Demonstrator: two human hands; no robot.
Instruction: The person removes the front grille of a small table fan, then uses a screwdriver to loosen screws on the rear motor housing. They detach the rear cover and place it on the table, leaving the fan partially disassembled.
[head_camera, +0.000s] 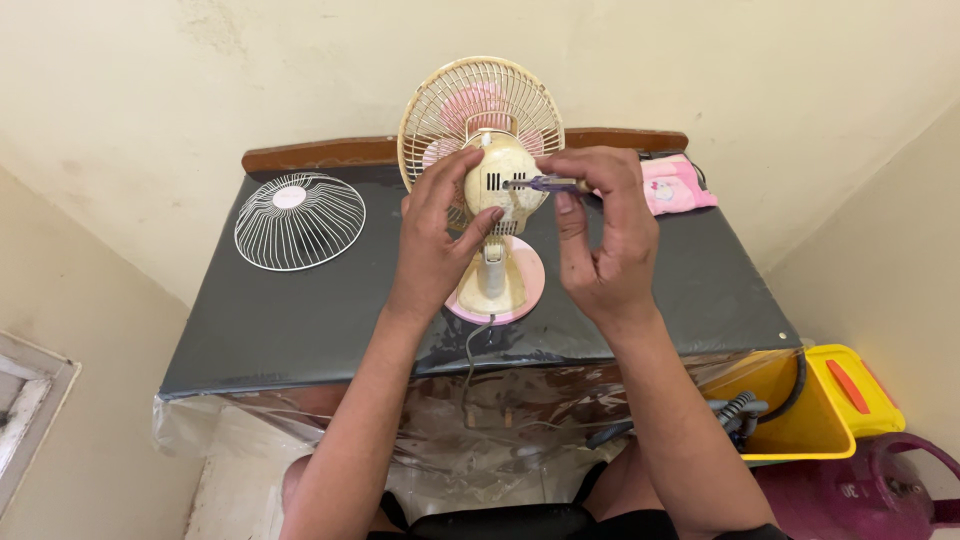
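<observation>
Head view, looking straight down at a dark tabletop (300, 320) pushed against a cream wall. Dead centre stands a small cream desk fan (495, 190) on a pink round base (525, 285), its back to the camera, rear wire guard upright and pink blades showing through the mesh.

Left hand (440, 235) is wrapped around the fan's motor housing from the left, fingers curled over it, thumb across the front of the casing — clamped on the fan, steadying it.

Right hand (600, 235) is up at the same height, fingers pinched together on a screwdriver (545, 184) with a purple see-through handle. The shaft runs level, tip pointing left and touching the vented back of the motor housing.

Off to the left on the tabletop lies the loose front guard (300, 222), a white wire dome resting well apart from the fan. Behind the right hand, near the wall, sits a pink cloth item (678, 185).

The fan's cord (470, 345) drops over the near edge, across clear plastic sheeting. Lower right, on the floor: a yellow box (830, 410) with its lid open, and just beside it a magenta gas cylinder (880, 490).
</observation>
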